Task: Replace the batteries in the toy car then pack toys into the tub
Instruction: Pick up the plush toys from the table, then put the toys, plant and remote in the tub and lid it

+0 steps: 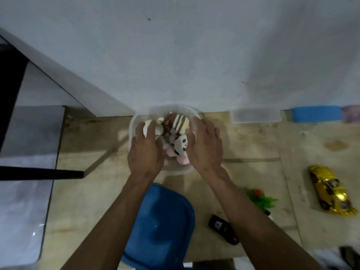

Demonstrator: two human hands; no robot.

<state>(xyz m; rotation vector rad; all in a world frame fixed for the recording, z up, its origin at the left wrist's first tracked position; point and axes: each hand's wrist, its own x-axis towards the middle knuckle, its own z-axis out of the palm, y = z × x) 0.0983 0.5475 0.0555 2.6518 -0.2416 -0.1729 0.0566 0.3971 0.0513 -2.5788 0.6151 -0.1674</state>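
Note:
A clear plastic tub (136, 119) stands on the wooden floor against the wall. Several plush toys fill it, among them a panda-faced one (182, 145) and a striped one (180, 122). My left hand (145, 151) lies over the tub's left side, fingers spread and resting on a white plush (158, 129). My right hand (207, 147) covers the right side, fingers fairly straight, its thumb against the panda plush. The gold toy car (331, 191) lies on the floor far to the right, apart from both hands.
A blue lid (161, 223) lies on the floor just below the tub, between my forearms. A black remote (223, 228) and a green plastic plant toy (261, 198) sit to its right. A clear tray (256, 115) and a blue block (317, 114) line the wall. A black chair leg (42, 174) is at left.

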